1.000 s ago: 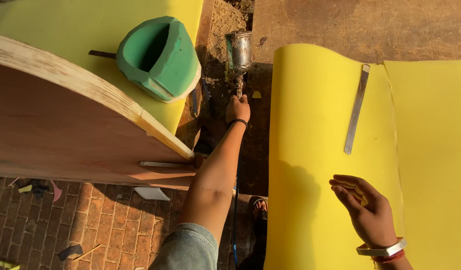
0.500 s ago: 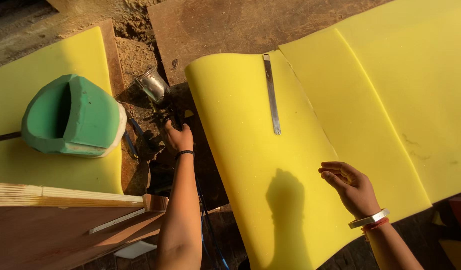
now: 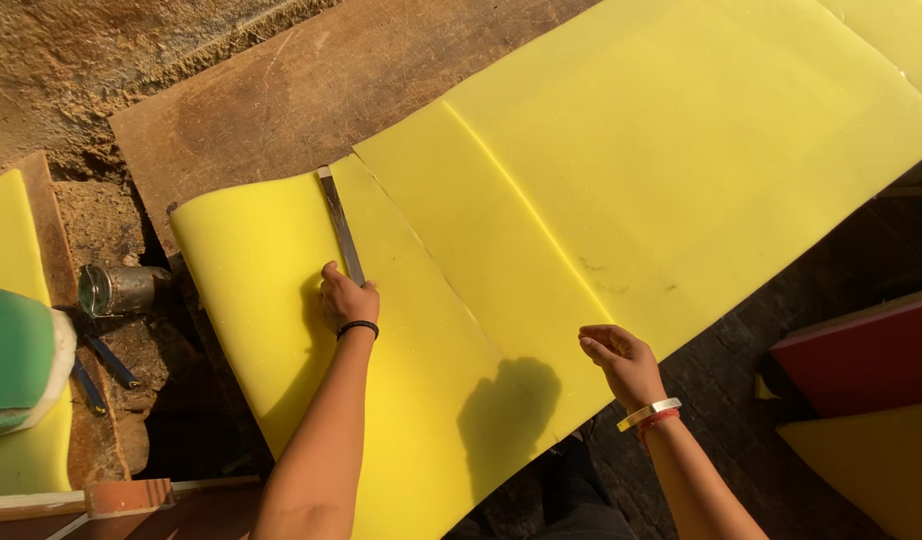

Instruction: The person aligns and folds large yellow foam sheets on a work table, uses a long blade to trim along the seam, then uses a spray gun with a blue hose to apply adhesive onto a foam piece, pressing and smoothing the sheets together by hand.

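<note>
A large yellow foam sheet (image 3: 601,190) lies spread over a brown wooden board (image 3: 281,100). On its left part rests a long flat metal strip (image 3: 337,220). My left hand (image 3: 347,298) is closed around the near end of that strip, a black band on the wrist. Over the sheet's near edge hovers my right hand (image 3: 621,362), fingers loosely curled and apart, holding nothing, with a silver bangle and red thread on the wrist.
At the left stands a metal spray-gun cup (image 3: 116,290) on the dirt, beside a green foam-covered block (image 3: 16,360) on another yellow piece. A red panel (image 3: 861,355) and a yellow one lean at the lower right. Plywood edge at the bottom left.
My left hand left the spray gun, moved right, and took hold of the metal strip's near end. The view swung right; my right hand stayed open near the sheet's edge.
</note>
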### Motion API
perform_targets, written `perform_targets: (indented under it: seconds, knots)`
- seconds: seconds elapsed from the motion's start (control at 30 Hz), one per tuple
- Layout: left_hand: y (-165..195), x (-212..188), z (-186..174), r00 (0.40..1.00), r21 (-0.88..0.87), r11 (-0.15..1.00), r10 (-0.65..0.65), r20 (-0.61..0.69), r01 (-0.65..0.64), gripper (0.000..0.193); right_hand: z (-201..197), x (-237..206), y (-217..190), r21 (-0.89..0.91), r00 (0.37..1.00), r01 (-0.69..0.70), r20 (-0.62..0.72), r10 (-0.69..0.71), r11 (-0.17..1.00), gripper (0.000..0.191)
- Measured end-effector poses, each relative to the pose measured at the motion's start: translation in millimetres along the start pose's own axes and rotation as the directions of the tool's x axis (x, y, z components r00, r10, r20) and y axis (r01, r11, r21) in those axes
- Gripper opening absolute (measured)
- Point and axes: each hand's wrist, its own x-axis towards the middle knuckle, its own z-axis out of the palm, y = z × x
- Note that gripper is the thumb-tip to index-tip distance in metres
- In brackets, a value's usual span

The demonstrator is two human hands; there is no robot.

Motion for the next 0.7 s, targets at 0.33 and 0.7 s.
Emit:
perform_targets:
  seconds: [0.33,0.7]
  knots:
    - [67,-99,24,0.799,-0.646,0.507,-0.160,0.579,0.570,0.050,-145,144,49,-0.088,0.971,0.063,-0.224,-0.082,0.994,0.047]
    - [177,-307,102,0.796,0.013,0.965,0.209,0.567,-0.263,0.107,-233,253,114,0.458,0.801,-0.136,-0.471,0.370,0.878,0.081]
